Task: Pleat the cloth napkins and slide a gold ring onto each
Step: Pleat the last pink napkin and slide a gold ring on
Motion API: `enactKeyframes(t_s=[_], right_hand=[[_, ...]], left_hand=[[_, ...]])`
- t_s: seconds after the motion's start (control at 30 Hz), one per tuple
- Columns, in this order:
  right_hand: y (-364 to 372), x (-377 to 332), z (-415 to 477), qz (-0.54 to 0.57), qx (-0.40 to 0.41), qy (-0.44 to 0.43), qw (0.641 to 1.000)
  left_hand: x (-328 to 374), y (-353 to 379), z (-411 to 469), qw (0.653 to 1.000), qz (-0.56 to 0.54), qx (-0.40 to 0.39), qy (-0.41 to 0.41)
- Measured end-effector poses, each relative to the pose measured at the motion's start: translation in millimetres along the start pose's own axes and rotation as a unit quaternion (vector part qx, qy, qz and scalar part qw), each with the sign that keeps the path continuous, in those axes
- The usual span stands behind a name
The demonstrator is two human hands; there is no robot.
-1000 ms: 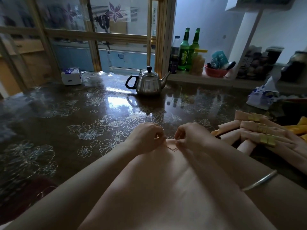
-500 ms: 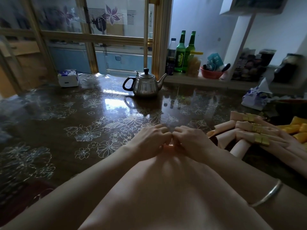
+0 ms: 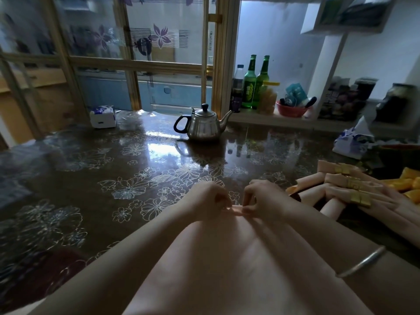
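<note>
A pale pink cloth napkin (image 3: 238, 264) lies spread on the table between my forearms, its far corner gathered into small folds. My left hand (image 3: 208, 198) and my right hand (image 3: 261, 197) sit side by side at that far corner, fingertips pinching the folded edge. To the right lies a pile of pleated pink napkins (image 3: 336, 194), each wearing a gold ring (image 3: 360, 198). Orange-yellow napkins (image 3: 409, 185) lie beyond them at the frame's right edge.
A steel teapot (image 3: 204, 126) stands at the far middle of the glossy flower-patterned table (image 3: 127, 185). A tissue pack (image 3: 102, 115) sits far left, a crumpled tissue bag (image 3: 352, 142) far right. Green bottles (image 3: 255, 83) and a red bowl (image 3: 292, 111) stand on the ledge behind.
My hands closed together over the napkin's far corner, then drew slightly apart again, still pinching the gathered edge. The view shifted a little.
</note>
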State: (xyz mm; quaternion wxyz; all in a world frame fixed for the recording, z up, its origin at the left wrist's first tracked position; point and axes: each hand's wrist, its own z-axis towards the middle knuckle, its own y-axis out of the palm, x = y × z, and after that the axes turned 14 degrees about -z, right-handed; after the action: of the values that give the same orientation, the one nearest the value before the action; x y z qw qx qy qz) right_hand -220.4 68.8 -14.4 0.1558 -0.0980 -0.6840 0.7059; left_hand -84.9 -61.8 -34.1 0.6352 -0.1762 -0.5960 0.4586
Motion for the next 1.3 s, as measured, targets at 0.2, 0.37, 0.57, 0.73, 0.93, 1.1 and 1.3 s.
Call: enactKeyframes(t_s=[0.2,0.37,0.57,0.73,0.93,1.1,1.3], right_hand=[[-4.3,-3.6,-3.6,-0.16,0.049,-0.072,0.983],[-1.3,-6.5,-4.6,-0.145,0.07,-0.074,0.984],[5.1,-5.3,-15.3,-0.106,0.09,-0.071,0.988],[7.3,1.8,-25.8,-0.015,0.07,-0.063,0.995],[10.6,6.9,-33.4,0.033,0.039,-0.049,0.997],[11.8,3.7,-33.7,0.037,0.055,-0.029,0.997],[3.3,-1.6,-33.5,-0.014,0.041,-0.018,0.999]], left_hand=[[1.7,0.8,7.6,0.998,-0.023,-0.03,-0.054],[3.7,-1.1,5.7,0.999,0.003,-0.043,-0.033],[13.6,2.2,-1.4,0.989,0.142,-0.008,0.045],[17.1,14.1,-12.9,0.957,0.218,0.038,0.187],[7.6,12.3,-23.4,0.988,0.113,-0.001,0.104],[15.6,6.8,-27.4,0.995,0.076,0.027,0.065],[12.8,6.3,-12.4,0.994,0.093,-0.004,-0.049]])
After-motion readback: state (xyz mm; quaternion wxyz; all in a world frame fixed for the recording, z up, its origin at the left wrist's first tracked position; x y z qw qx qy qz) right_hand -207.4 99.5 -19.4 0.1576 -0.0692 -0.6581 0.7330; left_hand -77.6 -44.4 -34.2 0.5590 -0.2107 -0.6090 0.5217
